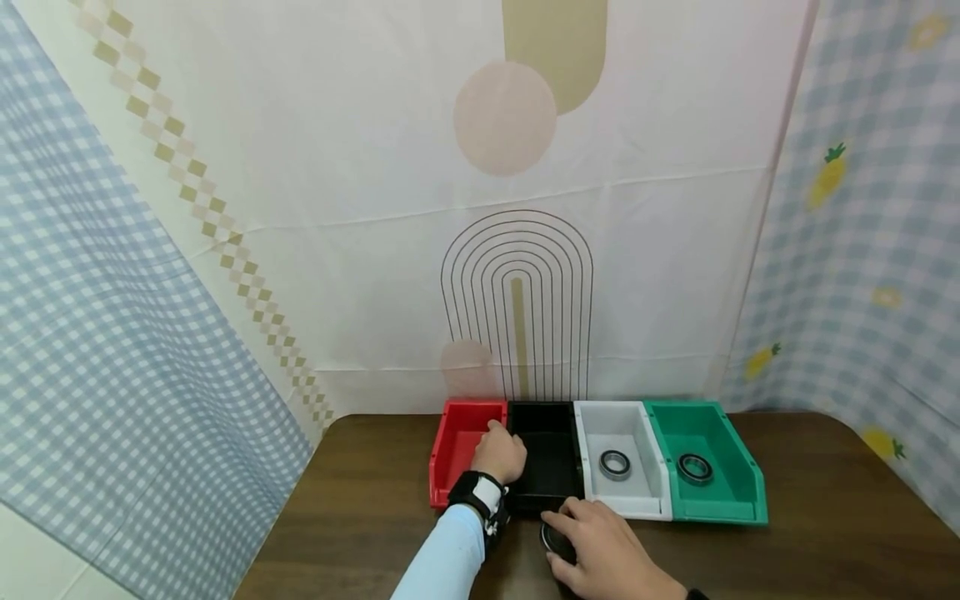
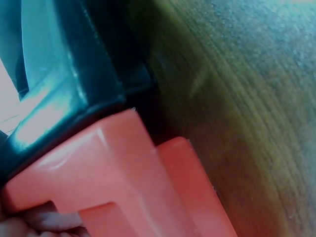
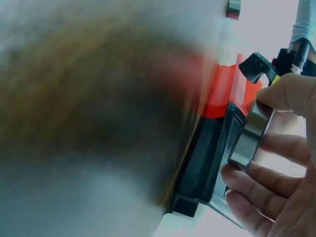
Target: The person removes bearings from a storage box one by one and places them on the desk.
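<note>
My right hand [image 1: 607, 554] holds a bearing [image 1: 557, 542] just in front of the black bin [image 1: 543, 454]. In the right wrist view, thumb and fingers pinch this bearing's shiny steel rim [image 3: 252, 136]. My left hand [image 1: 500, 454] is over the red bin [image 1: 453, 446], at the side it shares with the black bin. Only a few left fingers [image 2: 49, 219] show beneath the red plastic edge [image 2: 123, 163] in the left wrist view; whether they hold anything is hidden. One bearing [image 1: 615, 464] lies in the white bin [image 1: 656, 492], another [image 1: 695, 468] in the green bin [image 1: 738, 492].
Four-coloured bins stand side by side near the back of the brown wooden table [image 1: 337, 517], against a hanging white cloth [image 1: 375, 292]. A small metal piece [image 3: 233, 8] shows at the right wrist view's top edge. Checked cloths hang at both sides.
</note>
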A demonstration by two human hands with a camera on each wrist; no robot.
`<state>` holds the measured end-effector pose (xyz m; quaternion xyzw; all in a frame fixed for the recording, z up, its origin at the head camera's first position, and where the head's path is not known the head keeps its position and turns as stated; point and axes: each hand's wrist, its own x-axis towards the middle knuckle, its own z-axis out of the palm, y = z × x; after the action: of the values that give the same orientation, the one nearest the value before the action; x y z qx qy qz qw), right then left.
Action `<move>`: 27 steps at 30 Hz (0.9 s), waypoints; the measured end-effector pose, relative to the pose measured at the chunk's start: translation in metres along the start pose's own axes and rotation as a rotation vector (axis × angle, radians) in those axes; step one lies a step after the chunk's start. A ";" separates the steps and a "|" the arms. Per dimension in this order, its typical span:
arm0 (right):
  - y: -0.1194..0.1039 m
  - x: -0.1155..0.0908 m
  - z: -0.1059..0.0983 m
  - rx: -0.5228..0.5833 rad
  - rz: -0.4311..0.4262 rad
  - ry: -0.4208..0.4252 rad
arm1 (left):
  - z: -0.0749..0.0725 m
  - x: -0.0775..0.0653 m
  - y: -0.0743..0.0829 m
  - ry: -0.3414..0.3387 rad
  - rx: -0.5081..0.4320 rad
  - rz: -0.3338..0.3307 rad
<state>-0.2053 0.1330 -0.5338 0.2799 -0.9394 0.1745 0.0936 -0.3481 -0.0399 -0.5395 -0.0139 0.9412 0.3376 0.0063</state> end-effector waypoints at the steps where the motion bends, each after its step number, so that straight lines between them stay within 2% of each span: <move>1: 0.000 -0.001 0.001 -0.001 -0.002 -0.001 | 0.001 -0.001 -0.001 -0.003 0.000 0.003; 5: -0.001 -0.005 0.004 0.021 -0.001 -0.035 | 0.001 -0.006 -0.004 -0.002 0.000 -0.003; 7: -0.003 -0.007 0.006 0.041 0.011 -0.061 | -0.004 -0.015 0.000 -0.004 -0.015 -0.010; 12: -0.009 -0.010 0.010 0.064 0.001 -0.070 | 0.002 -0.015 -0.005 -0.027 0.000 -0.018; 16: -0.013 -0.008 0.011 0.067 -0.020 -0.063 | 0.003 -0.009 -0.008 -0.013 0.002 -0.013; 19: -0.015 -0.004 0.008 0.060 -0.030 -0.069 | 0.010 0.008 -0.018 -0.008 0.003 0.003; 23: -0.015 -0.001 0.003 0.031 -0.031 -0.099 | 0.005 0.011 -0.011 -0.024 -0.007 -0.002; 27: -0.015 -0.001 -0.001 0.012 -0.014 -0.164 | -0.009 -0.004 0.008 -0.040 -0.013 -0.021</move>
<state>-0.1960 0.1225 -0.5296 0.3001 -0.9409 0.1562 0.0160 -0.3448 -0.0392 -0.5270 -0.0172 0.9384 0.3439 0.0287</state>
